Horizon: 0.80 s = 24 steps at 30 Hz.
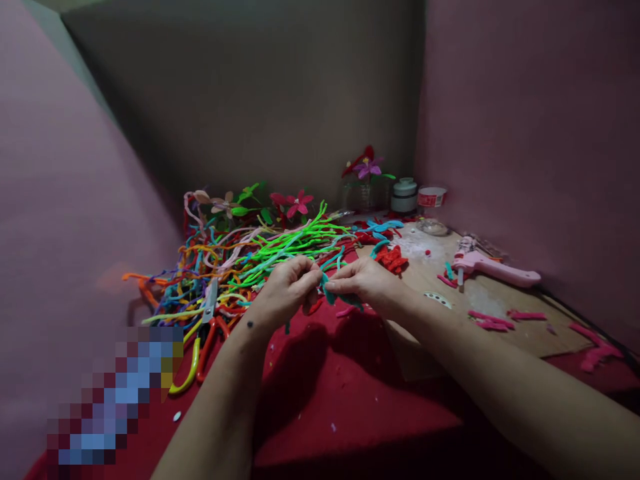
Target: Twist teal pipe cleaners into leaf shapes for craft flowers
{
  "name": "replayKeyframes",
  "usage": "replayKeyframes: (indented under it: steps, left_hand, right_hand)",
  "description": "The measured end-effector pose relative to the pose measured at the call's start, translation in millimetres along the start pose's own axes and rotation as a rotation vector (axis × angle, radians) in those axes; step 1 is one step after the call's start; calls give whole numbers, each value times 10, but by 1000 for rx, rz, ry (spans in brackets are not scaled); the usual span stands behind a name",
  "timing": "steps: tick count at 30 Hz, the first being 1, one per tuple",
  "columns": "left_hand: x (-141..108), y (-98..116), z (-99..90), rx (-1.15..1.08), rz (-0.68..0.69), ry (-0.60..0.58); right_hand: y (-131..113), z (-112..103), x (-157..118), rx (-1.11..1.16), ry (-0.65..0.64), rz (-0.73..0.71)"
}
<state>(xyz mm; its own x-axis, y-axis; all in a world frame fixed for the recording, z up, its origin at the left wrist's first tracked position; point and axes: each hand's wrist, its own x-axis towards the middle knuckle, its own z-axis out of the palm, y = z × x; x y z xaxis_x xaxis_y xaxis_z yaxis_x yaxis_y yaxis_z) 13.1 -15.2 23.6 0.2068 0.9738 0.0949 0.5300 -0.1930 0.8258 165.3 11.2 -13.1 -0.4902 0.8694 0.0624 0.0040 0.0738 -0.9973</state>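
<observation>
Between my two hands is a teal pipe cleaner (327,291), bent into a small shape above the red cloth. My left hand (294,285) pinches its left side, thumb against curled fingers. From the other side, the thumb and forefinger of my right hand (361,280) close on it. A teal end hangs out below the right fingers. Fingers cover part of the piece, so its full shape is hidden. Just behind the hands lies a heap of bright green pipe cleaners (295,243).
Scissors (205,333) with red and yellow handles lie at left beside tangled coloured pipe cleaners (200,257). On a board (540,333) at right are a pink glue gun (495,265) and pink pieces (493,321). Fuzzy flowers (299,202) and a grey jar (404,196) stand at the back.
</observation>
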Motion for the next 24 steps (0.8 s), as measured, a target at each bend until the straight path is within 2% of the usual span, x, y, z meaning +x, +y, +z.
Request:
replayKeyframes:
  steps: [5, 10, 15, 19, 24]
  left_hand:
    - [32, -39, -6, -92, 45, 20]
    - [64, -74, -49, -129, -25, 36]
    - [95, -152, -13, -303, -114, -14]
    - [104, -176, 46, -356, -96, -22]
    - [105, -157, 63, -317, -69, 23]
  right_hand:
    - [61, 11, 20, 243, -47, 91]
    - [86, 40, 29, 189, 15, 51]
    - [86, 33, 32, 111, 65, 21]
    - [102, 28, 36, 44, 117, -44]
    - [154, 57, 65, 121, 70, -18]
